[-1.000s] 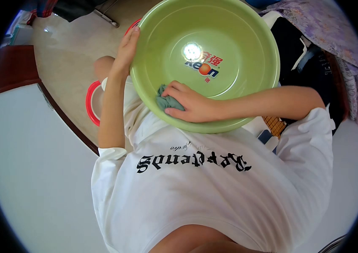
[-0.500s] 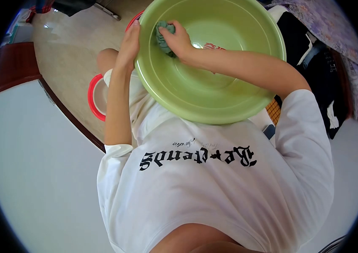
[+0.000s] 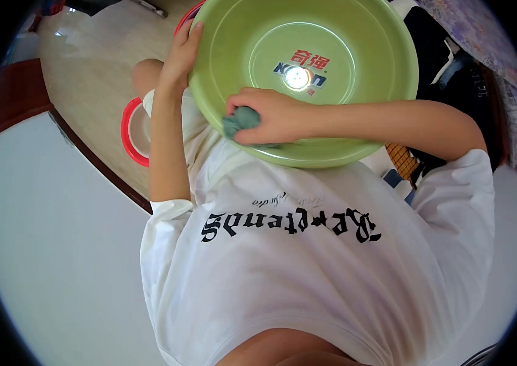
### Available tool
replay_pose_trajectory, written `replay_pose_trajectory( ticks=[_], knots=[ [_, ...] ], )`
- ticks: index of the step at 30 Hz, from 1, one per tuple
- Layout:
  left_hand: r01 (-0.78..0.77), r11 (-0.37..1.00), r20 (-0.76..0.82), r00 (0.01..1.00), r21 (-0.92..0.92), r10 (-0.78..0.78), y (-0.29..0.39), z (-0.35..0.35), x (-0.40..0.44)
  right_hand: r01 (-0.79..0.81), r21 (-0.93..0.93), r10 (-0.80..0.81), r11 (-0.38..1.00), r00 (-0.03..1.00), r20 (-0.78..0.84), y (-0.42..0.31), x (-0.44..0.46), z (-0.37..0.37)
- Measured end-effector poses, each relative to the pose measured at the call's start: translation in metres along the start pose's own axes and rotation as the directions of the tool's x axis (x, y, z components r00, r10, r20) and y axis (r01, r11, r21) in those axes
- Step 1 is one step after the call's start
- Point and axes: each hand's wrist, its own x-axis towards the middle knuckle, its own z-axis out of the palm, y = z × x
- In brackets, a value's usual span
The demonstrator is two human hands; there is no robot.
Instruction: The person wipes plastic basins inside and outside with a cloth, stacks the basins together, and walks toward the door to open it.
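Right hand [image 3: 270,116]: curled closed round crumpled grey-green cloth [image 3: 245,118], inside basin's near wall | Left hand [image 3: 180,58]: touched left rim, closure couldn't be told | Green basin [image 3: 380,67]: sat over person's lap

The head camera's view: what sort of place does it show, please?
Probably a room in a home, judging by the floral fabric, the dark cloth beside it and the green basin.
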Motion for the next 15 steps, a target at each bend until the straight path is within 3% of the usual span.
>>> replay_pose_trajectory(
  ticks=[1, 3, 6, 11, 13, 15],
  knots=[
    [0.0, 1.0, 0.015, 1.0, 0.005, -0.001, -0.002, -0.002, 0.001, -0.002, 0.008, 0.002, 1.0, 1.0, 0.007, 0.0, -0.011, -0.006],
    [-0.013, 1.0, 0.019, 1.0, 0.017, 0.012, -0.006, -0.006, 0.005, 0.056, -0.053, -0.042, 0.997, 0.971, 0.235, 0.003, -0.031, -0.02],
    [-0.024, 0.999, 0.045, 0.999, 0.034, 0.023, -0.005, -0.004, 0.011, 0.041, -0.041, -0.023, 0.998, 0.927, 0.375, 0.002, -0.053, -0.041],
    [-0.006, 1.0, 0.073, 0.997, 0.016, 0.005, 0.004, 0.0, 0.019, 0.028, -0.012, -0.021, 1.0, 0.931, 0.364, 0.002, -0.067, -0.051],
    [0.017, 0.998, -0.149, 0.989, 0.062, -0.007, 0.026, 0.012, -0.018, 0.043, -0.032, -0.029, 0.999, 0.936, 0.35, 0.001, -0.073, -0.045],
    [0.038, 0.998, -0.181, 0.983, 0.048, -0.029, 0.044, 0.017, -0.051, 0.039, -0.038, -0.022, 0.999, 0.93, 0.367, 0.003, -0.075, -0.041]
  ],
)
